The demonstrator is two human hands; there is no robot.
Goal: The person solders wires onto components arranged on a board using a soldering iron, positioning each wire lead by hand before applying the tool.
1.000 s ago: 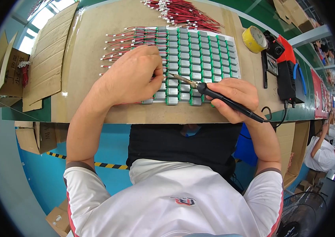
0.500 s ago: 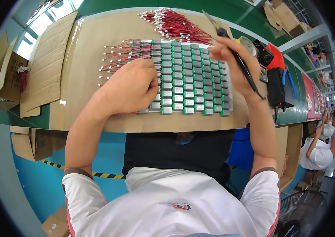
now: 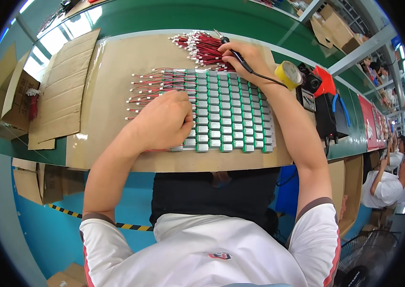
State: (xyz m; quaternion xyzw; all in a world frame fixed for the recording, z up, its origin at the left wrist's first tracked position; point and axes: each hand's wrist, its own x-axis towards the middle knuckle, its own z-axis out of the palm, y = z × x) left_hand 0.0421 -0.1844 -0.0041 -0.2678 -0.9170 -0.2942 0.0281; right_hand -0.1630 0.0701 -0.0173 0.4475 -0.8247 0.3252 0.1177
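Rows of small silver cells with green ends (image 3: 227,116) cover the middle of the cardboard-topped bench. Red and black wires with white plugs (image 3: 147,86) stick out from the cells at the left side. My left hand (image 3: 168,119) is closed in a pinch over those left cells; its fingertips and anything between them are hidden. My right hand (image 3: 252,58) grips a black soldering iron (image 3: 238,58), tip pointing away to the far left. Its fingers reach the near right edge of a heap of red wires with white plugs (image 3: 201,48), beyond the cells.
A yellow roll (image 3: 288,75) stands right of my right forearm, near a black box-shaped unit (image 3: 329,117) with blue-handled pliers (image 3: 344,111). Flattened cardboard (image 3: 64,86) and an open carton (image 3: 15,95) are at the left. Co-workers (image 3: 388,186) sit far right.
My right hand has moved away and to the left with the soldering iron, from beside the cells to the wire heap. My left hand stays over the left cells. The view has shifted slightly.
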